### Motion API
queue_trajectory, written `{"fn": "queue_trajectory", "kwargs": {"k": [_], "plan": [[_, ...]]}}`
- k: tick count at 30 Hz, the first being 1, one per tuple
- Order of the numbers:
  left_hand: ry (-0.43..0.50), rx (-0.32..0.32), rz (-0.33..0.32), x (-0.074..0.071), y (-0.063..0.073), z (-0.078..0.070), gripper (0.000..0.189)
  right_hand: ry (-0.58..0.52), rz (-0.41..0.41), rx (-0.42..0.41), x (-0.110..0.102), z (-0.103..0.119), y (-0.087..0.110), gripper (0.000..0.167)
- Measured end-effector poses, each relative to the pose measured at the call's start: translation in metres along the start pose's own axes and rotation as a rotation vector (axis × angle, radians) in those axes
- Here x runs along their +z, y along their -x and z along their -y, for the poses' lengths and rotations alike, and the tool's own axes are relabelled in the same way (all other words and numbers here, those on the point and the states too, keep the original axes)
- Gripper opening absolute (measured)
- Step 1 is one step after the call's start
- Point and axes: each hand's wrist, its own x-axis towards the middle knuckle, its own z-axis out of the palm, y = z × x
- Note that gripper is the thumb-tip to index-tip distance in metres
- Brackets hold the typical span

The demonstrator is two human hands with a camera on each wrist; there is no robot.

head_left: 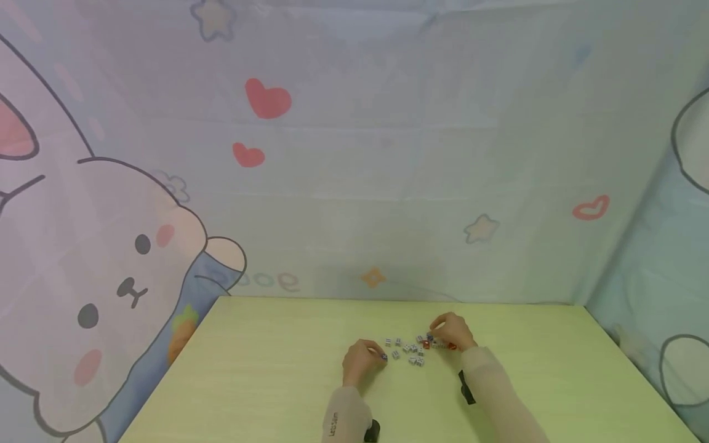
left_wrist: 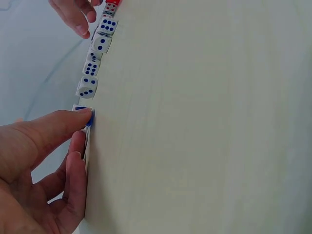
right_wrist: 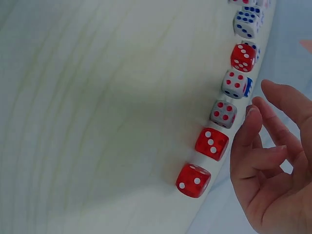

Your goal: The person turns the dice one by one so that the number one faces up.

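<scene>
My left hand (head_left: 359, 362) is at the left end of a scatter of small dice. Its thumb and fingers pinch a blue-and-white die (left_wrist: 89, 119), mostly covered by the thumb tip. Above the right end of the group is my right hand (head_left: 455, 331), fingers bent and thumb apart from the forefinger. A blue piece (right_wrist: 249, 87) shows near these fingertips, partly hidden behind a white die with red pips (right_wrist: 234, 84). Close to that hand lie a greyish die (right_wrist: 224, 114), a red die (right_wrist: 212, 144) and another red die (right_wrist: 193, 180).
Several white dice with blue pips, such as one white die (left_wrist: 87, 87), lie between the hands on the pale yellow table (head_left: 266, 369). A printed cloth (head_left: 360, 154) hangs behind the table's far edge. Dark straps (head_left: 466, 389) show at the wrists.
</scene>
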Motion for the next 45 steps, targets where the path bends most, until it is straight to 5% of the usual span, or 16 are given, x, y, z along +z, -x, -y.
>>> {"fn": "queue_trajectory", "kwargs": {"k": [23,45], "plan": [[-0.005,-0.002,0.003,0.0015,0.0042,-0.0022,0.012,0.208,-0.005,-0.008,0.0023,0.0023,0.0013,0.011],[-0.016,-0.016,0.005,-0.0012,0.0024,-0.0035,0.012,0.321,0.001,-0.022,-0.0023,0.0062,-0.005,0.018]]}}
